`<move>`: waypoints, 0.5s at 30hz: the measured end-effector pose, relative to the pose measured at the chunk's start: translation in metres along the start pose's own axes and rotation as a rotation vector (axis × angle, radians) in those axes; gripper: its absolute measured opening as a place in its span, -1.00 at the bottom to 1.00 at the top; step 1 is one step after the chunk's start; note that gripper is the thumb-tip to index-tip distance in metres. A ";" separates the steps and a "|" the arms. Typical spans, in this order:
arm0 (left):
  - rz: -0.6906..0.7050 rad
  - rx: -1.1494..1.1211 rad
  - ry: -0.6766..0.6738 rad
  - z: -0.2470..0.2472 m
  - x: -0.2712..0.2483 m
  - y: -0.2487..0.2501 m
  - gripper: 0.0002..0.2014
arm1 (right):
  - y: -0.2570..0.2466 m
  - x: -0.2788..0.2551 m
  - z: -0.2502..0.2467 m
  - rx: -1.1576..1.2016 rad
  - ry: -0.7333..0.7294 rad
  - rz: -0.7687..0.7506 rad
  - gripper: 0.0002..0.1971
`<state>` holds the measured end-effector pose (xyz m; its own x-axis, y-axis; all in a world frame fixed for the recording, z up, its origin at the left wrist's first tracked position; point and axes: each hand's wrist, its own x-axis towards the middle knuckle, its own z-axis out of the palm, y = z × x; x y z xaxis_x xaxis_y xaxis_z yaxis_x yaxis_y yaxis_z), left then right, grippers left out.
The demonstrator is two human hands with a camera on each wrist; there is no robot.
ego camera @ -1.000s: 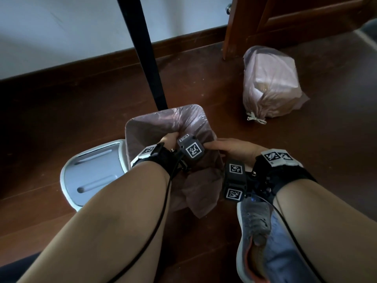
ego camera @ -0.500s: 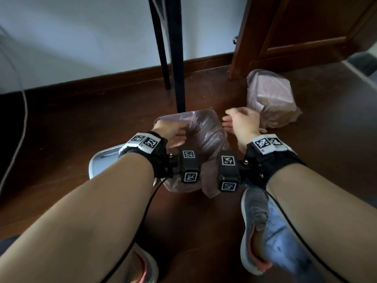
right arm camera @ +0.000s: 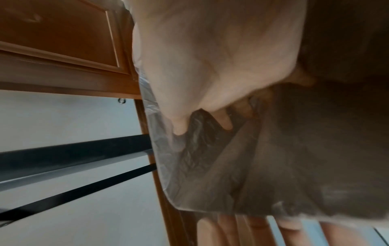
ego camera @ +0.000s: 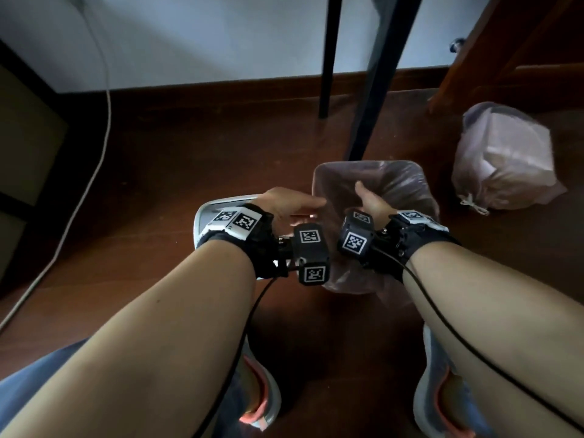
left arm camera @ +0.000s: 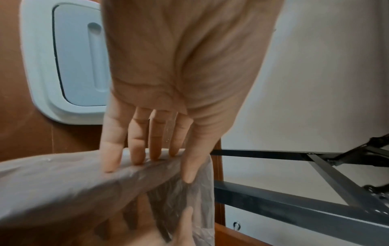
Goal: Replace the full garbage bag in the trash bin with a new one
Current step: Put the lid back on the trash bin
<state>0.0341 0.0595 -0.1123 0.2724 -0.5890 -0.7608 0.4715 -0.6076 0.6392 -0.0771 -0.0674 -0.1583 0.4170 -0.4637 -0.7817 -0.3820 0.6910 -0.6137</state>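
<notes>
The trash bin (ego camera: 319, 175) stands on the wooden floor, lined with a new pale pink bag (ego camera: 401, 188) that is folded over its rim. My left hand (ego camera: 294, 208) lies on the bin's left rim. Its fingers (left arm camera: 134, 149) are straight on the bag-covered edge (left arm camera: 63, 191) and the thumb reaches inside. My right hand (ego camera: 368, 199) is down in the bin's mouth, fingers spread against the liner (right arm camera: 294, 158). The full bag (ego camera: 502, 162), tied with a white drawstring, sits on the floor at the right.
The bin's white lid (ego camera: 210, 208) lies on the floor left of the bin. Two black table legs (ego camera: 376, 83) rise just behind it. A wooden door (ego camera: 521, 42) is at the back right, a white cable (ego camera: 94, 153) runs at the left, and my shoes (ego camera: 262, 396) are close below.
My right hand has come off the bin's far right corner and gone down inside the liner. My left hand has shifted from the far rim to the left rim. The head view has swung left.
</notes>
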 end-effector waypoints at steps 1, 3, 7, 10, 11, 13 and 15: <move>-0.023 -0.008 -0.019 -0.001 0.004 0.000 -0.85 | 0.003 0.007 0.003 0.022 -0.008 0.000 -0.47; -0.054 -0.021 -0.050 -0.005 0.011 -0.002 -0.84 | 0.009 0.020 0.008 0.019 -0.002 -0.002 -0.52; -0.099 -0.098 -0.102 -0.011 0.024 -0.011 -0.84 | 0.021 0.040 0.009 -0.089 -0.016 -0.008 -0.41; -0.103 -0.132 -0.122 -0.013 0.024 -0.013 -0.81 | 0.018 0.031 0.012 -0.119 -0.066 0.001 -0.48; -0.100 -0.137 -0.105 -0.015 0.021 -0.014 -0.78 | 0.014 0.026 0.014 -0.144 -0.091 0.000 -0.52; -0.085 -0.135 -0.043 -0.019 0.013 -0.012 -0.79 | 0.004 0.013 0.016 -0.282 -0.057 -0.017 -0.51; -0.057 -0.127 0.057 -0.030 0.007 -0.012 -0.86 | -0.007 -0.002 0.018 -0.378 0.056 -0.051 -0.50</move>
<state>0.0552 0.0784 -0.1289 0.2875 -0.5219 -0.8031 0.5892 -0.5647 0.5779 -0.0603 -0.0607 -0.1505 0.4017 -0.5292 -0.7474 -0.6433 0.4177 -0.6416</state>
